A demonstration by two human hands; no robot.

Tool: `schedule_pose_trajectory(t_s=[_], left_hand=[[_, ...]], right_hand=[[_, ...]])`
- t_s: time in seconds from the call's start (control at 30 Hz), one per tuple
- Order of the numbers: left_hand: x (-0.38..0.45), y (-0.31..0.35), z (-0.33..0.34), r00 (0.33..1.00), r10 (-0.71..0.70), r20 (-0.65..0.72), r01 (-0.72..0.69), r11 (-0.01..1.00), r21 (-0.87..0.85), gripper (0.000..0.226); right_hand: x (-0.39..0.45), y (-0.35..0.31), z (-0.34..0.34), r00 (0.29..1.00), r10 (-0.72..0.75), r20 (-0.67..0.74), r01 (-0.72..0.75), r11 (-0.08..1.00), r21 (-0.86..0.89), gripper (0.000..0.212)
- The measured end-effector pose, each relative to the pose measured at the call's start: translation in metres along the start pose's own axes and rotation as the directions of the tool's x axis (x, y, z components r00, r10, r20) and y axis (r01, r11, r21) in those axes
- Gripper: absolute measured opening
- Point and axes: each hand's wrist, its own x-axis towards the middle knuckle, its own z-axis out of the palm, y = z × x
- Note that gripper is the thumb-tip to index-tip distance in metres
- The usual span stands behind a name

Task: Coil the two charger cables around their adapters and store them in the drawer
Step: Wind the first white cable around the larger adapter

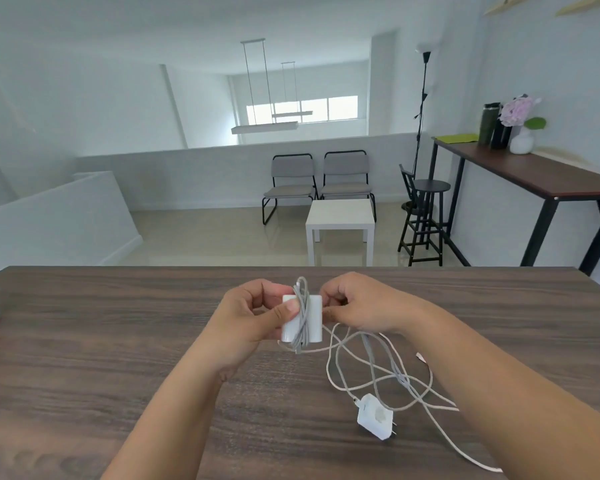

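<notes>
Two hands meet above a dark wood-grain desk [118, 323], seen from a single head-worn camera looking forward and down. The left hand [253, 313] grips a white square adapter [302, 318] upright, thumb pressed on its front face, apparently to pin down the grey cable [301, 306] already looped several times around the adapter's middle so the turns cannot slip. The right hand [357, 303] is touching the adapter's right edge with its fingers curled; it seems to be pinching the free run of that cable to feed the next turn, though the exact grip is hidden behind the fingers.

Below the right wrist, loose cable [378, 372] lies in a tangled heap on the desk; the grey lead and a white one cross each other there, so the strands may snag as winding goes on. A second, smaller white adapter [374, 415] lies flat near the desk's front, prongs pointing right, its cable not yet wound.

No drawer is visible. Judging from this, the first charger is partly coiled and the second untouched.

Beyond the desk are two grey chairs [321, 181], a small white table [340, 220] and a tall side table [551, 178].
</notes>
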Motion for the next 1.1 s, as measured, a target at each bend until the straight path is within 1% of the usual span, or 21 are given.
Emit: schedule_pose_trajectory(t_s=[0.07, 0.13, 0.23, 0.37, 0.4, 0.53, 0.63, 0.77, 0.83, 0.9, 1.0, 1.1], left_hand=[[0.001, -0.004, -0.002, 0.999, 0.024, -0.037, -0.019, 0.990, 0.142, 0.024], [0.002, -0.010, -0.002, 0.996, 0.035, -0.083, -0.017, 0.978, 0.209, 0.017], [0.005, -0.017, -0.001, 0.988, 0.045, -0.145, -0.014, 0.979, 0.203, 0.014], [0.008, -0.017, 0.008, 0.980, 0.089, -0.178, -0.042, 0.967, 0.252, 0.014], [0.008, -0.018, 0.012, 0.977, 0.094, -0.193, -0.043, 0.966, 0.254, 0.016], [0.011, -0.023, 0.028, 0.965, 0.106, -0.240, -0.058, 0.978, 0.198, 0.028], [0.009, -0.019, 0.036, 0.977, 0.013, -0.215, -0.005, 0.999, 0.039, 0.028], [0.010, -0.008, 0.037, 0.980, -0.067, -0.187, 0.027, 0.977, -0.210, 0.024], [0.014, -0.003, 0.036, 0.970, -0.116, -0.214, 0.032, 0.932, -0.362, 0.022], [0.021, 0.003, 0.036, 0.955, -0.161, -0.249, 0.029, 0.886, -0.463, 0.024], [0.033, 0.016, 0.037, 0.943, -0.205, -0.263, 0.041, 0.855, -0.517, 0.025], [0.050, 0.034, 0.040, 0.957, -0.178, -0.228, 0.059, 0.892, -0.448, 0.024]], right_hand=[[-0.003, 0.000, -0.003, 0.999, 0.014, 0.043, -0.012, 0.999, -0.049, 0.010], [-0.006, 0.000, -0.002, 0.998, 0.025, 0.055, -0.019, 0.994, -0.107, 0.007], [-0.010, -0.002, 0.003, 0.999, 0.037, 0.016, -0.034, 0.987, -0.155, 0.009], [-0.014, -0.007, 0.009, 0.995, -0.039, -0.086, 0.016, 0.967, -0.256, 0.013], [-0.014, -0.007, 0.011, 0.992, -0.051, -0.114, 0.021, 0.967, -0.254, 0.013], [-0.012, -0.004, 0.018, 0.976, -0.034, -0.216, 0.007, 0.992, -0.124, 0.011], [-0.008, -0.002, 0.024, 0.967, -0.004, -0.256, -0.005, 0.999, -0.037, 0.008], [-0.007, -0.002, 0.022, 0.976, 0.016, -0.218, 0.013, 0.991, 0.133, 0.009], [-0.008, -0.002, 0.019, 0.983, 0.020, -0.185, 0.032, 0.961, 0.274, 0.007], [-0.008, 0.002, 0.018, 0.990, 0.012, -0.140, 0.046, 0.915, 0.401, 0.002], [-0.010, 0.016, 0.018, 0.994, 0.016, -0.105, 0.042, 0.848, 0.528, 0.004], [-0.013, 0.038, 0.020, 0.993, 0.023, -0.112, 0.038, 0.856, 0.516, 0.005]])
